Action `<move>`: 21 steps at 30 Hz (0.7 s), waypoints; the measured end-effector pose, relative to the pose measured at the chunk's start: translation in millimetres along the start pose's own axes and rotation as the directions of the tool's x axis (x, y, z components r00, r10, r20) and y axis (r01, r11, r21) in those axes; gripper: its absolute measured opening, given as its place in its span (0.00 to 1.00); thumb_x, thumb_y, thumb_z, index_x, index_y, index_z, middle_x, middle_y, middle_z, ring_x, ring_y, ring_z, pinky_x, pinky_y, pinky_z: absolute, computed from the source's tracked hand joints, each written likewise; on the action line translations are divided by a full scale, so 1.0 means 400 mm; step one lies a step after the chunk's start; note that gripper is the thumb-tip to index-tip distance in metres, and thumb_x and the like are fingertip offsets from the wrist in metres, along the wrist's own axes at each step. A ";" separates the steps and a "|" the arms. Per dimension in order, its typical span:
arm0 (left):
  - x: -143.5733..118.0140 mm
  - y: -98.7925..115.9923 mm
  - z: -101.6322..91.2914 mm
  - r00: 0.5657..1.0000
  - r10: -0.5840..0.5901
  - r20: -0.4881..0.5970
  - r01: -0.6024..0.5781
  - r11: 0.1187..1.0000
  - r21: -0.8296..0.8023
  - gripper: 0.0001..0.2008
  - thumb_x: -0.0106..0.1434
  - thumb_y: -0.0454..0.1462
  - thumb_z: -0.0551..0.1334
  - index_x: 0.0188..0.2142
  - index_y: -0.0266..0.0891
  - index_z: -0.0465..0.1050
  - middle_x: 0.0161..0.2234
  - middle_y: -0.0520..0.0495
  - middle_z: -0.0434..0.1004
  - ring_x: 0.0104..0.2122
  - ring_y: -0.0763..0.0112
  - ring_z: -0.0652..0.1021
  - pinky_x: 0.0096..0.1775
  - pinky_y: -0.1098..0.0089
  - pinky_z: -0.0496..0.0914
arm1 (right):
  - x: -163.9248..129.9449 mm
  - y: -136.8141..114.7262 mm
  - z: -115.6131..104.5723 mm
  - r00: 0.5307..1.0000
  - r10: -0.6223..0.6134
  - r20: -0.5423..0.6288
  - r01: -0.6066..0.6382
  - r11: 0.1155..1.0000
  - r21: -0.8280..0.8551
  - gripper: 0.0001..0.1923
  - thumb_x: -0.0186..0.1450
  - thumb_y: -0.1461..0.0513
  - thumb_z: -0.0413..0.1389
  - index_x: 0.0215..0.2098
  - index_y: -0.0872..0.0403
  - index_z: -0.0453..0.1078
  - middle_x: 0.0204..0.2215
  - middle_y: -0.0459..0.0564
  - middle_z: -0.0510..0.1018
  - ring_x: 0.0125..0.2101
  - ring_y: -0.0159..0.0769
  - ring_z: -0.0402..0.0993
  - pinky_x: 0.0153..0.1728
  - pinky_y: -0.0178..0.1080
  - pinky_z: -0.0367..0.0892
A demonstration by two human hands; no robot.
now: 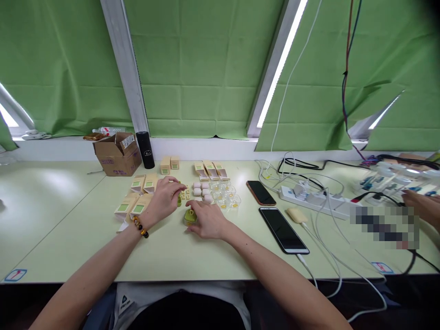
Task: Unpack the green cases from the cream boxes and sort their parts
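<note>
My right hand is closed around a small clear container with a green top, which rests on the table; a little yellow piece sits on top. My left hand is held to its left with fingers pinched together; what they hold, if anything, is too small to tell. Just by those fingertips lies another green piece, partly hidden. Small yellow pieces lie in rows beyond. Behind my right hand are several white-pink cylinders and several clear cups with yellow bits inside.
Beige cartons with green labels stand left, partly behind my left hand. More open cartons are at the back. A cardboard box and black bottle stand by the wall. Right are two phones, a power strip and another person's hand.
</note>
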State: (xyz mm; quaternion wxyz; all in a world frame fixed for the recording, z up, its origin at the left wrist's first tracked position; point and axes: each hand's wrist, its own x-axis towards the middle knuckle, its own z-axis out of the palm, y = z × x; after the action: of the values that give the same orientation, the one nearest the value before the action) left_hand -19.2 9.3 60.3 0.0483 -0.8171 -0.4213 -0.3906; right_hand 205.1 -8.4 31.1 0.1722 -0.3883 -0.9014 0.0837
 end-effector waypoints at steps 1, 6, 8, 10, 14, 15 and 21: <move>-0.015 0.009 0.005 1.000 -0.011 -0.024 0.010 0.999 -0.043 0.14 0.71 0.29 0.57 0.47 0.42 0.81 0.43 0.43 0.83 0.53 0.55 0.75 0.55 0.50 0.70 | 0.001 -0.001 0.006 1.000 0.006 0.013 -0.006 1.000 0.008 0.36 0.59 0.54 0.71 0.61 0.51 0.63 0.48 0.56 0.82 0.47 0.51 0.79 0.35 0.39 0.60; -0.055 0.015 0.028 0.991 -0.053 -0.124 0.025 0.975 -0.219 0.17 0.68 0.25 0.55 0.46 0.42 0.79 0.42 0.43 0.80 0.54 0.58 0.74 0.52 0.56 0.75 | 0.014 0.013 0.026 0.990 0.137 -0.036 -0.116 0.928 0.353 0.31 0.60 0.58 0.70 0.57 0.48 0.63 0.46 0.51 0.81 0.41 0.44 0.78 0.36 0.41 0.68; -0.061 0.010 0.034 0.984 -0.064 -0.169 0.023 0.972 -0.235 0.18 0.65 0.23 0.55 0.45 0.42 0.78 0.43 0.43 0.79 0.55 0.58 0.74 0.52 0.56 0.75 | 0.022 0.023 0.033 0.980 0.172 -0.097 -0.084 0.808 0.583 0.27 0.60 0.58 0.69 0.54 0.47 0.65 0.45 0.49 0.79 0.43 0.43 0.78 0.34 0.40 0.72; -0.068 0.009 0.038 0.976 -0.055 -0.210 0.006 0.974 -0.226 0.19 0.63 0.23 0.56 0.46 0.42 0.77 0.44 0.42 0.78 0.56 0.56 0.73 0.54 0.54 0.74 | 0.030 0.032 0.040 0.972 0.202 -0.121 -0.034 0.630 0.776 0.25 0.59 0.56 0.70 0.51 0.47 0.66 0.44 0.49 0.77 0.43 0.42 0.78 0.30 0.39 0.75; -0.085 0.026 0.042 0.973 0.014 -0.232 -0.051 0.987 -0.155 0.25 0.59 0.24 0.59 0.54 0.42 0.71 0.50 0.40 0.75 0.59 0.50 0.69 0.59 0.46 0.70 | 0.045 0.040 0.052 0.965 0.228 -0.131 0.052 0.323 0.945 0.27 0.57 0.54 0.73 0.49 0.47 0.68 0.43 0.48 0.77 0.41 0.41 0.78 0.26 0.38 0.79; -0.089 0.035 0.043 0.976 0.037 -0.214 -0.066 0.989 -0.132 0.28 0.58 0.25 0.60 0.58 0.43 0.69 0.53 0.39 0.74 0.60 0.48 0.68 0.60 0.44 0.69 | 0.048 0.040 0.053 0.961 0.234 -0.145 0.076 0.280 0.957 0.28 0.56 0.54 0.73 0.49 0.48 0.68 0.43 0.48 0.77 0.41 0.40 0.78 0.26 0.38 0.80; -0.105 0.087 0.067 0.988 0.074 -0.137 -0.079 0.996 -0.034 0.35 0.63 0.37 0.70 0.66 0.40 0.57 0.58 0.33 0.68 0.60 0.45 0.69 0.60 0.43 0.68 | 0.056 0.027 0.053 0.925 0.289 -0.248 0.201 0.182 0.963 0.29 0.53 0.53 0.76 0.47 0.48 0.70 0.41 0.47 0.78 0.42 0.39 0.78 0.27 0.35 0.79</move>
State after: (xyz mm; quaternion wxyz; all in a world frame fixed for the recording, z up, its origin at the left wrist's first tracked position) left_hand 7.9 -29.2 22.0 0.0756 -0.8050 -0.3776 -0.4512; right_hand 189.7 14.9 13.8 0.5466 -0.2220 -0.5732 0.5687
